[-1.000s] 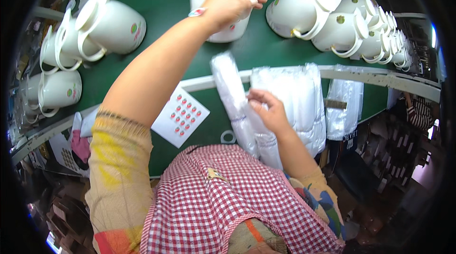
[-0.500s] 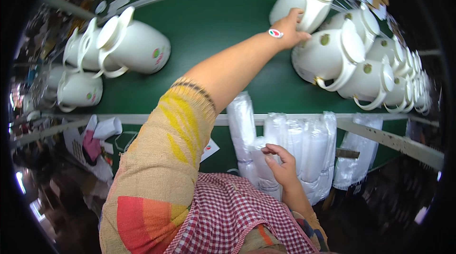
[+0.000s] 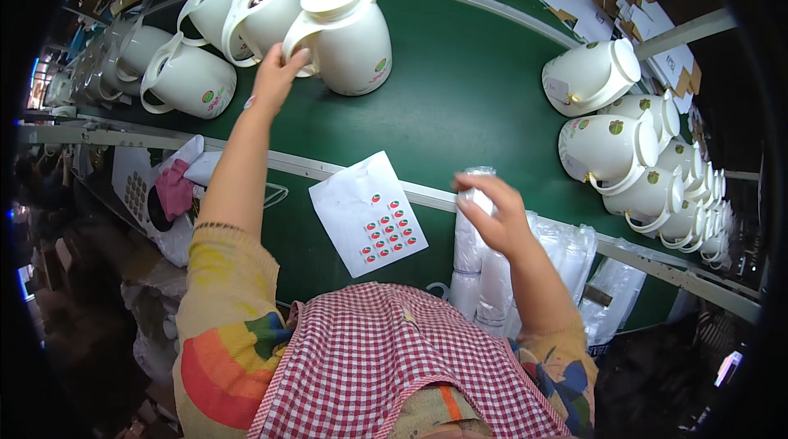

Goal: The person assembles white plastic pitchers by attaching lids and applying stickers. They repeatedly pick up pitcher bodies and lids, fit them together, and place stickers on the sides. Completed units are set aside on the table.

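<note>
At the left of the green worktop, my left hand [image 3: 281,78] closes on the handle of a white thermos jug [image 3: 351,41] with a round lid and a small green and pink print. A small sticker clings near my left wrist. My right hand [image 3: 492,205] hangs open, fingers apart and slightly blurred, over clear plastic bags [image 3: 469,262] by the near edge. It holds nothing that I can see. Between my arms lies a white sheet [image 3: 341,201] bearing rows of small red and green stickers.
More white jugs [image 3: 193,78] stand close together at the left. Another cluster of jugs [image 3: 611,147] fills the right side. A metal rail [image 3: 316,166] runs along the near edge. Cardboard and papers [image 3: 579,8] lie at the far right; a pink cloth [image 3: 174,188] is at the lower left.
My left hand has swung from a jug at the right to the handle of one at the left. My right hand has risen slightly. The sticker sheet has come into fuller view.
</note>
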Tool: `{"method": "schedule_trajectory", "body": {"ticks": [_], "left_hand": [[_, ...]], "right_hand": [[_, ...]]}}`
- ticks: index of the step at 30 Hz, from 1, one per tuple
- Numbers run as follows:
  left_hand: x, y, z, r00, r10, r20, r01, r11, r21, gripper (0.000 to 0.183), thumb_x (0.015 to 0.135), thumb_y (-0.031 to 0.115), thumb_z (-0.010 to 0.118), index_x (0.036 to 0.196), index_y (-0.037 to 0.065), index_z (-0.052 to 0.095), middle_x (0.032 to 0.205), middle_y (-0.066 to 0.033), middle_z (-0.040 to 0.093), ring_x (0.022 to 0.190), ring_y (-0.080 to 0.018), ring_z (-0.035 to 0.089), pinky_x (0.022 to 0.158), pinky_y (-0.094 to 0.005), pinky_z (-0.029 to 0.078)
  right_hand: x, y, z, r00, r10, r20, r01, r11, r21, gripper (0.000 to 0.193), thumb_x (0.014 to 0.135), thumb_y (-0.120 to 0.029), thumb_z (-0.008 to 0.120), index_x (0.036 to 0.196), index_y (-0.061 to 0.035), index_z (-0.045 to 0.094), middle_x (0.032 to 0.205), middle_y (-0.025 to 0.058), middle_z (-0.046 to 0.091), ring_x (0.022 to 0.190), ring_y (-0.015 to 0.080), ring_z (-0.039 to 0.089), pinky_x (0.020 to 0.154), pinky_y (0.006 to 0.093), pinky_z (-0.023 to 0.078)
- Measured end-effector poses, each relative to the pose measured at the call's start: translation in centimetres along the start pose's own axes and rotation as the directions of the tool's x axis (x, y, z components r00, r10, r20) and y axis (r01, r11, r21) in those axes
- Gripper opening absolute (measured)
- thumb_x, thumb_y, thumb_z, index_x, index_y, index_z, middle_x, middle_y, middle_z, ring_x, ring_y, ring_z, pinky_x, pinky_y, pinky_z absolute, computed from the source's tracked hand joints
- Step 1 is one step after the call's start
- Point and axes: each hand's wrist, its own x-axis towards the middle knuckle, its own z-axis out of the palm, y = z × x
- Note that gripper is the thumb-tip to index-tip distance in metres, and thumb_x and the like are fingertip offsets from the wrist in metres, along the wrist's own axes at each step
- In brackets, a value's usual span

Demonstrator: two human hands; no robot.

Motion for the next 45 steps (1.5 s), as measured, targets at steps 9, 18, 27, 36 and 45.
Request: {"method": "schedule_trajectory", "body": {"ticks": [9, 18, 27, 36, 45], "left_hand": [[-7.7, 6.7, 5.1, 0.901, 0.431, -0.042, -0.423, 0.897, 0.126, 0.032, 0.074, 0.011, 0.075, 0.103, -0.002, 0.067, 0.127, -0.0078, 0.061, 0.109, -0.0169, 0.058, 0.092, -0.0279, 0.045], [-22.1, 10.2, 4.4, 0.876, 0.359, 0.321, -0.378, 0.926, -0.004, 0.016, 0.063, -0.006, 0.068, 0.078, -0.005, 0.063, 0.112, -0.0110, 0.068, 0.095, -0.0209, 0.065, 0.083, -0.0304, 0.050], [-27.6, 8.6, 6.7, 0.858, 0.234, 0.458, -0.256, 0.967, -0.015, 0.025, 0.060, -0.004, 0.071, 0.085, -0.004, 0.067, 0.113, -0.0111, 0.068, 0.105, -0.0239, 0.064, 0.088, -0.0333, 0.051], [-28.7, 8.8, 7.5, 0.834, 0.301, 0.463, -0.346, 0.938, 0.014, 0.017, 0.064, 0.002, 0.074, 0.076, -0.004, 0.064, 0.111, -0.0114, 0.069, 0.100, -0.0252, 0.066, 0.082, -0.0329, 0.053], [-29.2, 8.8, 8.0, 0.852, 0.293, 0.435, -0.347, 0.937, 0.049, 0.019, 0.065, 0.001, 0.074, 0.079, -0.005, 0.063, 0.113, -0.0130, 0.068, 0.100, -0.0260, 0.066, 0.083, -0.0325, 0.053]], "right_hand": [[12.5, -7.5, -0.7, 0.935, -0.350, -0.057, 0.215, 0.686, -0.695, 0.070, 0.074, -0.041, 0.076, 0.132, -0.0093, 0.051, 0.141, 0.0187, 0.043, 0.124, 0.0365, 0.047, 0.099, 0.0432, 0.043], [1.1, -9.7, -1.9, 0.963, 0.096, 0.251, -0.004, 0.939, -0.344, 0.083, 0.067, -0.038, 0.074, 0.136, -0.0042, 0.045, 0.125, 0.0174, 0.052, 0.116, 0.0332, 0.052, 0.098, 0.0389, 0.043], [-6.2, -6.5, -1.5, 0.936, -0.034, 0.350, 0.185, 0.893, -0.409, 0.086, 0.060, -0.029, 0.079, 0.138, -0.0154, 0.048, 0.136, 0.0206, 0.043, 0.121, 0.0385, 0.046, 0.100, 0.0445, 0.042], [-8.8, -5.5, -1.2, 0.947, 0.077, 0.313, 0.086, 0.875, -0.476, 0.085, 0.062, -0.042, 0.077, 0.135, -0.0097, 0.049, 0.133, 0.0215, 0.046, 0.117, 0.0389, 0.051, 0.091, 0.0452, 0.048], [-9.0, -7.4, -3.4, 0.931, 0.301, 0.209, -0.103, 0.762, -0.639, 0.070, 0.086, -0.052, 0.054, 0.136, -0.0033, 0.046, 0.136, 0.0223, 0.048, 0.117, 0.0372, 0.051, 0.108, 0.0485, 0.027]]}}
